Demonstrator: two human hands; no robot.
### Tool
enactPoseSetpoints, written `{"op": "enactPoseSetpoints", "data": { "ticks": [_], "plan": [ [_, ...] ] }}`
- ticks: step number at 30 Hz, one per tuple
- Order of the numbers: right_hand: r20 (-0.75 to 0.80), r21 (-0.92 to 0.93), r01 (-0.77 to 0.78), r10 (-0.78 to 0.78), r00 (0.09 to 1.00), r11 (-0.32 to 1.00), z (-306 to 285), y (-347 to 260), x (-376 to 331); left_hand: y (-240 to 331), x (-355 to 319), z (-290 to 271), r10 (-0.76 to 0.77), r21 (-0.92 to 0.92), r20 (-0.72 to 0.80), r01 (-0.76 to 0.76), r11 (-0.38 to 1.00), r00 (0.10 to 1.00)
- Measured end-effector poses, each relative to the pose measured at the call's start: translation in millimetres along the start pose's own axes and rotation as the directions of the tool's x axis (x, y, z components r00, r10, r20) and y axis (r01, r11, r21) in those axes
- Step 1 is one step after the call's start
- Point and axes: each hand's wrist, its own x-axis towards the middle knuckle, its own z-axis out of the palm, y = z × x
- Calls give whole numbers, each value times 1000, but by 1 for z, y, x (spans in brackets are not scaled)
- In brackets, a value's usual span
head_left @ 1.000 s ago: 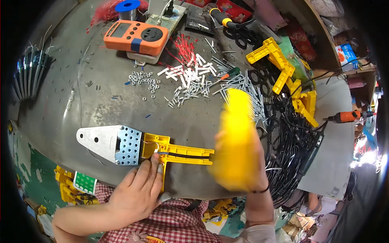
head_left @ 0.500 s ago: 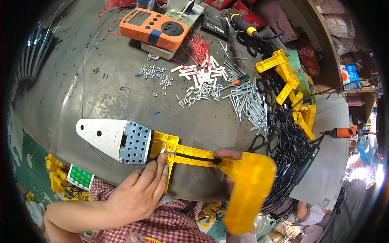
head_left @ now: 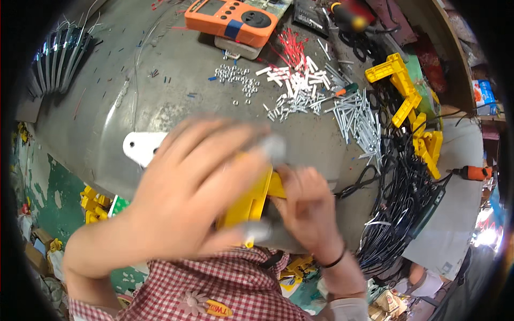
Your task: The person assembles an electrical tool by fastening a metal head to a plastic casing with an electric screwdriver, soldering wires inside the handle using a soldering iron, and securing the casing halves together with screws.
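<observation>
My left hand (head_left: 198, 187), blurred by motion, spans a yellow plastic tool housing (head_left: 243, 208), its fingers over the far edge and its thumb at the near edge. Greyish covers show on its thumb and one fingertip. The narrow handle part of the housing (head_left: 276, 186) runs into my right hand (head_left: 309, 206), whose fingers are wrapped round it. Left of my left hand, the rounded end of a flat silver metal plate (head_left: 140, 147) sticks out; the rest is hidden. The black cable inside the housing does not show.
Beyond my hands lie small nuts (head_left: 235, 77), white sleeves (head_left: 297, 77), long screws (head_left: 356, 120) and a screwdriver (head_left: 345, 90). An orange meter (head_left: 233, 21) stands at the back. Yellow housing parts (head_left: 399, 80) and tangled black cables (head_left: 385, 214) lie right; an electric screwdriver (head_left: 476, 173) lies farther right.
The yellow half in my right hand has come over the open housing, hiding the cable. My left hand has moved up and right across it. The view has shifted.
</observation>
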Motion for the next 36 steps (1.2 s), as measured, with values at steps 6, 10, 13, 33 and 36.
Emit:
{"op": "enactPoseSetpoints", "data": {
  "ticks": [6, 10, 13, 33, 36],
  "plan": [
    [6, -35, 97, -96, 995, 995, -17, 21, 7, -31, 6, 35, -92, 24, 324, 89, 996, 942],
    [88, -13, 94, -93, 992, 995, -26, 43, 2, -14, 11, 51, -91, 19, 341, 90, 996, 936],
    [435, 341, -132, -32, 900, 931, -49, 64, 24, -11, 18, 50, -114, 14, 395, 118, 993, 912],
    [-137, -103, 187, -200, 970, 977, -12, 50, 84, -33, 42, 33, -249, -221, 165, 282, 934, 954],
    [-153, -206, 109, -143, 978, 972, -14, 45, 82, 0, 7, 9, -105, -392, 343, 243, 887, 933]
  ]
}}
